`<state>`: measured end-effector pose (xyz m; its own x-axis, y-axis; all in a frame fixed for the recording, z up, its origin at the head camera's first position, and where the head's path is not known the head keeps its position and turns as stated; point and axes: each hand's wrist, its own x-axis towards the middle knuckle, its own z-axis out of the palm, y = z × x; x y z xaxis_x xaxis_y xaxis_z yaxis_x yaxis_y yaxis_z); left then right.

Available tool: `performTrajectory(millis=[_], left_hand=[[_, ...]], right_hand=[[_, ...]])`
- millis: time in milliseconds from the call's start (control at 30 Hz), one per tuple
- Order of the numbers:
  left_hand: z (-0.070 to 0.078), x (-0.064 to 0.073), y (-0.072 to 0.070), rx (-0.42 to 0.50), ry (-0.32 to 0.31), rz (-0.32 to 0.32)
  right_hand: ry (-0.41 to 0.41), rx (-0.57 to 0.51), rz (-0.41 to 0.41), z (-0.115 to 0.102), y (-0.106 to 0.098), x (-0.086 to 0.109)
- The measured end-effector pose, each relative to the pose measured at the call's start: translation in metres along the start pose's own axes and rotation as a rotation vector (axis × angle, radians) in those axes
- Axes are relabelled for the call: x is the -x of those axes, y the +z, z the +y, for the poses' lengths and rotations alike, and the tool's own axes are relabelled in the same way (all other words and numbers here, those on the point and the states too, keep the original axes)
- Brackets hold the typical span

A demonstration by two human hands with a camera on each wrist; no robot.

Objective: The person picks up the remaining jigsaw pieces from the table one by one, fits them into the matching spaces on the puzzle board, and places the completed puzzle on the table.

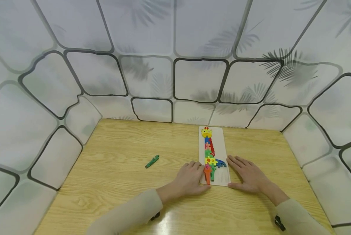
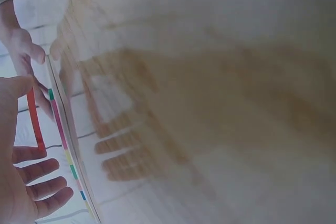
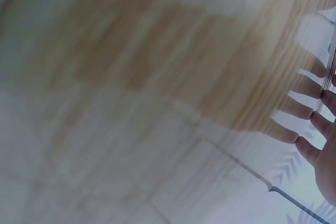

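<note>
A white board (image 1: 218, 137) lies on the table with a colourful giraffe puzzle (image 1: 209, 160) on it, a yellow head at the far end. My left hand (image 1: 188, 179) is at the board's near left side. It pinches an orange leg-shaped puzzle piece (image 1: 208, 176) between thumb and forefinger; the left wrist view shows this orange piece (image 2: 35, 121) tilted over the board edge, other fingers spread. Beside it on the board is a green leg piece (image 1: 212, 173). My right hand (image 1: 249, 176) rests along the board's right edge, fingers extended, fingertips (image 3: 307, 148) down at the table.
Left of the board, a loose dark green puzzle piece (image 1: 152, 161) lies on the wooden table (image 1: 119, 186). Patterned white walls (image 1: 152, 78) enclose the table at the back and both sides. Both sleeves reach in from the front.
</note>
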<state>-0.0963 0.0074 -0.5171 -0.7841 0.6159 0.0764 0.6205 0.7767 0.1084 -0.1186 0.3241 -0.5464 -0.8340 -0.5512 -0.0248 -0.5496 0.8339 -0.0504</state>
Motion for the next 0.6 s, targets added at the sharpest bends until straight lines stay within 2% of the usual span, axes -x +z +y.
performTrajectory(millis=[333, 600], left_hand=[[0.002, -0.008, 0.002, -0.018, 0.033, -0.066], [0.009, -0.017, 0.002, -0.056, 0.083, -0.002]], right_hand=[[-0.007, 0.003, 0.006, 0.000, 0.002, 0.000], [-0.010, 0.010, 0.017, 0.000, 0.002, 0.000]])
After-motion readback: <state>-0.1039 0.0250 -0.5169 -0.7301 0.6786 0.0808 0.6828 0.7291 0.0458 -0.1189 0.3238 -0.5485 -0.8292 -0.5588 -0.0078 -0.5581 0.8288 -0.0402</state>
